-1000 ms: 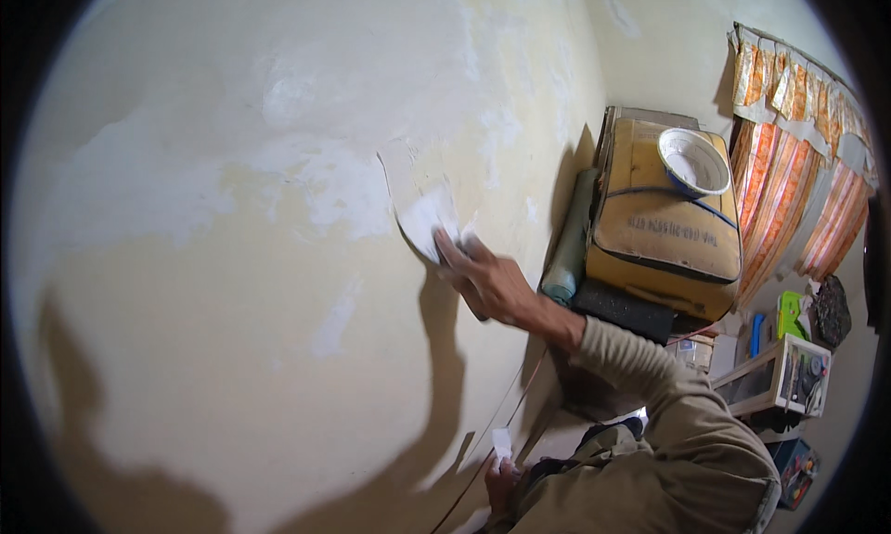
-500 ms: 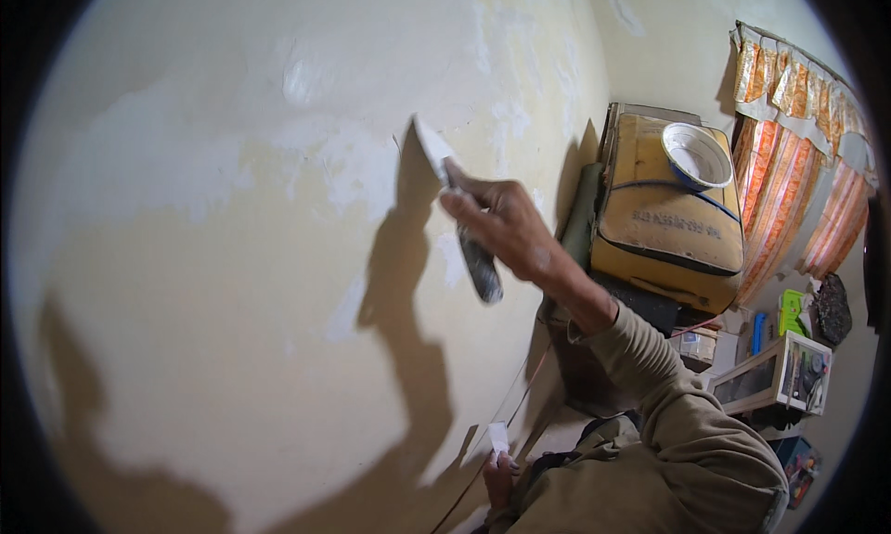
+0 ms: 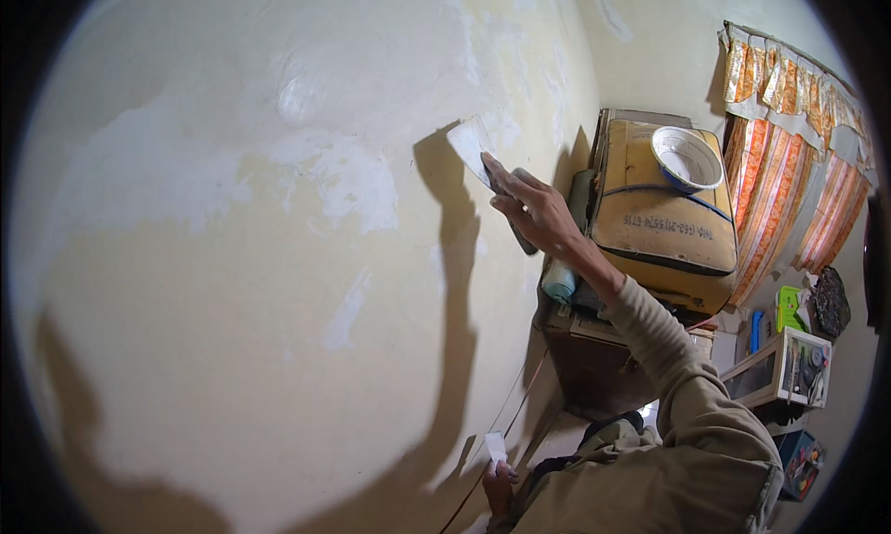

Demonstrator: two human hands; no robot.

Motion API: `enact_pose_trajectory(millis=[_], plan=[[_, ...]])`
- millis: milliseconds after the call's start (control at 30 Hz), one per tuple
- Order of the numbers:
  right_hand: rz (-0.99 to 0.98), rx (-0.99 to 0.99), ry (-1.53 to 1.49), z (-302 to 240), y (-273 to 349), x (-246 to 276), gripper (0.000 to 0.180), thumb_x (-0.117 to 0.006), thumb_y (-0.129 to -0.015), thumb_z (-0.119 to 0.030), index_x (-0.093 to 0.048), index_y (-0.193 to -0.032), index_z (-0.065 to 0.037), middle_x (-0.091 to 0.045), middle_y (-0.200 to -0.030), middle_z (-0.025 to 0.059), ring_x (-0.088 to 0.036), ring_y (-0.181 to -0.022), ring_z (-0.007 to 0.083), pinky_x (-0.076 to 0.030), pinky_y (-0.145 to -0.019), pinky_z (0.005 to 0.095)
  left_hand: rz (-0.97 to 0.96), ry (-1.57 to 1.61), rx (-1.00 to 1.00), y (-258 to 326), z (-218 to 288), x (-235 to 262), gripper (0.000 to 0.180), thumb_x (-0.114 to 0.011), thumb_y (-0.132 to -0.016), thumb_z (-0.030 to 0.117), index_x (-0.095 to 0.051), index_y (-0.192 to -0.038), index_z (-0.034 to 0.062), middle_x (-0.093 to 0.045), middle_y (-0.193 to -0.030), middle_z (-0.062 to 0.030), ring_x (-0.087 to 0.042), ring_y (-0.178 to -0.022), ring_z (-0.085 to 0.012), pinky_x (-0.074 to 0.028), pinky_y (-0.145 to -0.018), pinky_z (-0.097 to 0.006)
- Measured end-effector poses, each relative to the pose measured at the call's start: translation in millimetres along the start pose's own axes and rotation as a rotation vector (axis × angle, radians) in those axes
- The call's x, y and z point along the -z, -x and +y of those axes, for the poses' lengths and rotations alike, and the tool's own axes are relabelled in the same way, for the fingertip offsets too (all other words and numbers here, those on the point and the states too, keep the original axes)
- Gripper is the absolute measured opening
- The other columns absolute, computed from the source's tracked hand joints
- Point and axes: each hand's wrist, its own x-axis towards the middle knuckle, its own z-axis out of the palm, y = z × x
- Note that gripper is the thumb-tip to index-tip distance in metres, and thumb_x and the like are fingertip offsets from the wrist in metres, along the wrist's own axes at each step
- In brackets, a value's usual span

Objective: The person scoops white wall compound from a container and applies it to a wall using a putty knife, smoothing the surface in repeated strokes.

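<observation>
My right hand [image 3: 538, 209] is raised to the wall [image 3: 232, 302], its fingers closed round the dark handle of a putty knife [image 3: 471, 149]. The knife's wide, whitish blade is angled up and left, its top edge at or very close to the wall surface; contact is hard to make out. Whitish patches lie over the pale yellow paint around it. Low in the picture, my left hand [image 3: 501, 483] grips a smaller flat scraper [image 3: 496, 447] with a whitish blade pointing up. The fingers of that hand are partly hidden by its small size in view.
A yellow-brown case [image 3: 664, 223] stands right of my arm, carrying a white-lined bowl [image 3: 687, 159]. Below is a dark brown cabinet [image 3: 599, 372]. Orange striped curtains [image 3: 775, 181] hang at the right, above a small glass-fronted cabinet [image 3: 784, 367]. A thin red cord [image 3: 534, 376] runs along the wall.
My right hand has moved right along the wall with the putty knife, and the blade has turned to show its broad face. My left hand stays low, holding the scraper.
</observation>
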Motion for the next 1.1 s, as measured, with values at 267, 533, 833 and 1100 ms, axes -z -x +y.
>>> enact_pose_trajectory(millis=[267,533,833,1100], plan=[[-0.252,-0.101,0.156,27.1,32.2,-25.1,0.055,-0.061,-0.097,-0.017,-0.044,-0.149,-0.011,-0.062,-0.098,0.0165,-0.064,-0.091,0.0299,-0.054,-0.079,0.0412,0.038,0.056,0.004,10.4,-17.0,0.3,0.033,-0.049,-0.099,0.026,-0.060,-0.093,-0.0044,-0.062,-0.070,-0.0100,-0.062,-0.058,-0.0176,-0.051,-0.054,-0.033],[-0.046,-0.568,-0.603,8.6,-24.4,28.5,0.039,-0.054,-0.101,-0.031,-0.067,-0.101,0.006,-0.058,-0.065,0.0057,-0.054,-0.053,0.0104,-0.044,-0.048,0.0329,0.007,-0.020,-0.001,11.4,22.3,-0.6,0.036,-0.048,-0.099,0.028,-0.061,-0.089,-0.0044,-0.062,-0.070,-0.0101,-0.062,-0.058,-0.0174,-0.051,-0.056,-0.033],[-0.275,-0.140,-0.397,-138.2,37.3,-26.7,0.052,-0.062,-0.099,-0.022,-0.046,-0.143,0.002,-0.059,-0.079,0.0191,-0.054,-0.069,0.0171,-0.049,-0.066,0.0376,0.003,-0.120,-0.098,-2.2,-10.4,0.9,0.033,-0.049,-0.099,0.025,-0.062,-0.093,-0.0040,-0.065,-0.071,-0.0133,-0.062,-0.058,-0.0197,-0.051,-0.057,-0.036],[-0.359,-0.450,-0.442,-88.7,151.3,20.3,0.046,-0.051,-0.103,-0.025,-0.050,-0.138,0.004,-0.065,-0.112,0.0205,-0.066,-0.086,0.0239,-0.057,-0.075,0.0361,-0.058,-0.098,-0.184,-9.2,44.5,-0.5,0.033,-0.052,-0.101,0.028,-0.064,-0.096,-0.0029,-0.065,-0.071,-0.0129,-0.063,-0.060,-0.0213,-0.051,-0.059,-0.037]])
